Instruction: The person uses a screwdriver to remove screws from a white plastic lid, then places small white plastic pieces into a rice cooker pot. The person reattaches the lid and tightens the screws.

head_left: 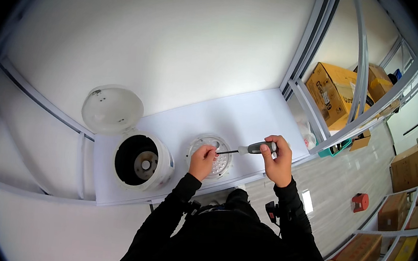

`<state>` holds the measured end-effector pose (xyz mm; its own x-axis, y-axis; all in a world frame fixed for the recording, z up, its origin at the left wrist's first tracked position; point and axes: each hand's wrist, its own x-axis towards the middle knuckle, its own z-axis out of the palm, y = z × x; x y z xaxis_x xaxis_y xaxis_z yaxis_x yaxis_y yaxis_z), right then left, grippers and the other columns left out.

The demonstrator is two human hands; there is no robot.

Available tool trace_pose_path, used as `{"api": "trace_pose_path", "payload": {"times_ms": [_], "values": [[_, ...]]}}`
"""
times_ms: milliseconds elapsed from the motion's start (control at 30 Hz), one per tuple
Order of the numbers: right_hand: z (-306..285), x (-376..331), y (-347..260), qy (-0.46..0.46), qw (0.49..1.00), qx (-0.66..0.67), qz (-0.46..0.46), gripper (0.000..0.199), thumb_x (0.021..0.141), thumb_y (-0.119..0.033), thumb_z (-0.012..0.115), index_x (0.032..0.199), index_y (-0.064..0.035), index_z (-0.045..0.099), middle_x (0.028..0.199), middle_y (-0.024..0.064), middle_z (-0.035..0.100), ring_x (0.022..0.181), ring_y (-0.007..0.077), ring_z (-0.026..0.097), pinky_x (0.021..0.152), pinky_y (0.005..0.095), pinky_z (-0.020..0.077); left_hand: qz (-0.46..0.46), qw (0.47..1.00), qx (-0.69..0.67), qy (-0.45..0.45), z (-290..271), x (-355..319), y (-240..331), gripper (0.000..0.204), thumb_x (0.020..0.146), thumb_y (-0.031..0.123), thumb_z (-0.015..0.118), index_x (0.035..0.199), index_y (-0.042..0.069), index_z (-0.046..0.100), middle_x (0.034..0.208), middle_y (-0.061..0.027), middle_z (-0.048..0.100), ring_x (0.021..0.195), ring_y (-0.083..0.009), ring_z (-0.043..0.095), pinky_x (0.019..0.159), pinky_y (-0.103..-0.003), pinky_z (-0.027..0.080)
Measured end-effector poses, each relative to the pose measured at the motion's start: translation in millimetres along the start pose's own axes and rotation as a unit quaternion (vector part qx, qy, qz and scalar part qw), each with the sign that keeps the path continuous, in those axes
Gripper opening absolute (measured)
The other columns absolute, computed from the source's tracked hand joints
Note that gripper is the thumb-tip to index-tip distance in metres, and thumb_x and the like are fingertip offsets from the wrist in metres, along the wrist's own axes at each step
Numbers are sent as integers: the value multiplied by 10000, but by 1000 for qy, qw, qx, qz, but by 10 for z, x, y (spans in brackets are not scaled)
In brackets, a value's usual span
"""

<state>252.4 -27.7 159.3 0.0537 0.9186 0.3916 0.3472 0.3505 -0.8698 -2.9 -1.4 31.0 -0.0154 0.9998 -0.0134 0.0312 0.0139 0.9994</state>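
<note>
My right hand [279,161] grips a screwdriver [259,147] by its grey handle, the shaft pointing left. At the shaft's tip, my left hand [203,161] is closed in a pinch; what its fingers hold is too small to make out. Beneath both hands' meeting place lies a round white plate [221,165] with many holes, partly covered by the left hand. To the left stands a white rice cooker body [162,162], its hinged lid [113,109] swung up. Inside its dark cavity shows a round heating plate [145,165].
The white table [258,110] meets a wall behind and a metal frame post [306,44] at the right. Beyond are a large yellow carton [339,94], a teal basket [336,149], a red stool [360,202] on the floor, and shelves with cardboard boxes [359,258].
</note>
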Motion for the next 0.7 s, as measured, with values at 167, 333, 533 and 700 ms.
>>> {"api": "trace_pose_path", "payload": {"times_ms": [167,333,533,700], "values": [[44,-193,51,52,995,78,-21,209,980,-106,715,1132,0,619,933,34,606,827,104,539,753,263,465,10,999,-31,-30,-149,-216,75,195,1061,125,592,1144,-30,677,962,-107,742,849,-148,698,761,-288,566],[-23,-341,88,49,985,158,39,221,1005,-123,697,1169,-4,608,982,20,588,863,91,533,785,250,460,-10,994,-111,-19,-144,-379,144,202,1067,134,597,1151,-34,672,1003,-116,746,841,-147,686,779,-294,566],[-155,-483,75,42,978,200,50,223,1030,-146,676,1192,-19,591,958,5,611,824,74,541,743,226,455,-15,973,-231,11,-57,-544,279,227,1077,176,595,1187,-15,651,1003,-101,722,829,-142,641,788,-297,543],[-501,-682,49,-5,976,218,14,253,1000,-57,685,1234,-19,594,1186,87,659,1108,159,599,990,309,471,-10,955,-296,17,168,-687,349,223,1083,197,588,1188,6,633,961,-72,685,810,-143,615,789,-312,527]]}}
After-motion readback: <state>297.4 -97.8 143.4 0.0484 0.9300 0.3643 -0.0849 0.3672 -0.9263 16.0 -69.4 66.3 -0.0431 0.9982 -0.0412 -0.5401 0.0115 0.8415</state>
